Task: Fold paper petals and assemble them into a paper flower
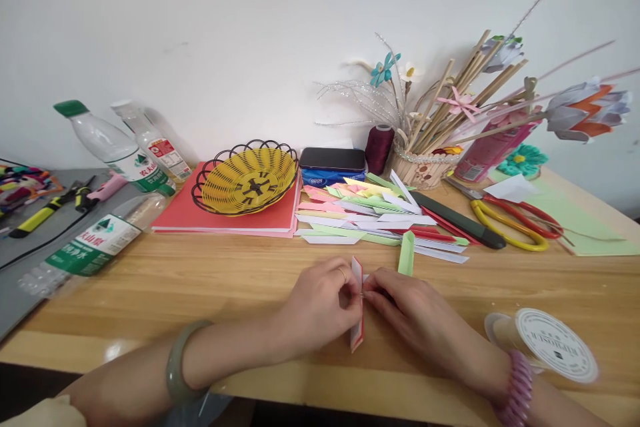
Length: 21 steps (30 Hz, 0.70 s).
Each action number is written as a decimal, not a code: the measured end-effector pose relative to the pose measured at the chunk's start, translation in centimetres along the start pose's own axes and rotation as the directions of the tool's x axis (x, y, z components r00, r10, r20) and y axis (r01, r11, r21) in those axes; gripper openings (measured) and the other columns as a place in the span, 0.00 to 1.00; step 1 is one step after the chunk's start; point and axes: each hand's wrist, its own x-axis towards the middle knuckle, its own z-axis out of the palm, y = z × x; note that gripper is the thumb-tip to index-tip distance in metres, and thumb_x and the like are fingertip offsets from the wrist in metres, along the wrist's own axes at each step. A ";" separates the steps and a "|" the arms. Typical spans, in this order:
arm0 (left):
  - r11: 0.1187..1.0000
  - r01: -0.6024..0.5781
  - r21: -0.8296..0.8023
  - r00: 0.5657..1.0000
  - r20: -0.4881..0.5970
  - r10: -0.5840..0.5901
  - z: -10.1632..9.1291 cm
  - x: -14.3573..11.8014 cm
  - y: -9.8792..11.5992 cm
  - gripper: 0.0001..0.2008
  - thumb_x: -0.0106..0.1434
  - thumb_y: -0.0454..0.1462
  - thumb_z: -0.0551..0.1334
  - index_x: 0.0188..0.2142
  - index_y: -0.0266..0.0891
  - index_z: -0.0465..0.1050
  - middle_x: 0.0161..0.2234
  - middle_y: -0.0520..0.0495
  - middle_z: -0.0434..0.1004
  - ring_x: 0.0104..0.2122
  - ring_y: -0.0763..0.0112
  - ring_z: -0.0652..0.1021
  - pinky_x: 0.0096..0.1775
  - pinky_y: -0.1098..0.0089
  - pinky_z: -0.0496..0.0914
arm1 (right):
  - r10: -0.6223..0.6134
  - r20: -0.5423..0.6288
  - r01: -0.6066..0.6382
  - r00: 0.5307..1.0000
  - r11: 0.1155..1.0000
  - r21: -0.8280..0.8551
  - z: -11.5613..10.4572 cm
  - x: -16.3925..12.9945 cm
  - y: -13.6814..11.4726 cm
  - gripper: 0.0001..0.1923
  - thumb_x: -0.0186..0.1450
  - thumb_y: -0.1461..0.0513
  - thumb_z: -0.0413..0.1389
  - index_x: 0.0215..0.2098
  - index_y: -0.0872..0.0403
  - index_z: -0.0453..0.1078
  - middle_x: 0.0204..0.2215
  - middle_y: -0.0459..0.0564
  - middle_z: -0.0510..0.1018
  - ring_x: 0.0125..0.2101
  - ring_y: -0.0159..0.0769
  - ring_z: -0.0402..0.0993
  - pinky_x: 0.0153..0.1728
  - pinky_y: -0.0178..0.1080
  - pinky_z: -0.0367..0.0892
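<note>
My left hand, with a ring on one finger, pinches a folded strip of white paper with red edges held upright above the wooden table. From the other side, my right hand has its thumb and fingers pressed together at the strip's middle; whatever small thing they grip there is too small to make out. Just beyond my right hand, a folded light-green paper strip lies on the table. A pile of folded paper strips in several colours spreads behind both hands.
A yellow woven basket rests on red paper. Plastic bottles lie and lean at left. Scissors, a dark green cutter and a flower holder are at right. A spool sits near my right wrist.
</note>
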 end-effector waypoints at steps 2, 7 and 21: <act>0.994 0.089 -0.068 0.996 0.026 -0.087 -0.3 0.1 0.0 0.04 0.50 0.30 0.58 0.22 0.38 0.64 0.27 0.52 0.71 0.29 0.73 0.71 0.32 0.73 0.66 | 0.013 0.003 -0.013 1.000 1.000 -0.002 0.0 0.0 -0.1 0.10 0.66 0.63 0.43 0.32 0.54 0.65 0.29 0.49 0.74 0.29 0.35 0.70 0.30 0.37 0.62; 0.971 0.162 -0.178 0.985 0.094 -0.147 -0.6 0.1 -0.3 0.03 0.51 0.31 0.59 0.25 0.39 0.65 0.28 0.53 0.71 0.28 0.74 0.71 0.32 0.74 0.66 | 0.011 -0.008 -0.011 1.000 1.000 -0.008 0.0 0.0 -0.3 0.10 0.66 0.64 0.43 0.31 0.54 0.64 0.30 0.49 0.75 0.29 0.35 0.71 0.30 0.37 0.62; 0.919 0.220 -0.327 0.971 0.161 -0.175 -1.1 0.8 -1.4 0.04 0.57 0.34 0.57 0.27 0.37 0.68 0.29 0.51 0.72 0.30 0.74 0.73 0.34 0.73 0.67 | 0.025 -0.018 -0.026 1.000 0.998 -0.049 0.2 0.1 -0.3 0.10 0.66 0.64 0.43 0.31 0.54 0.64 0.30 0.50 0.75 0.29 0.36 0.71 0.30 0.37 0.63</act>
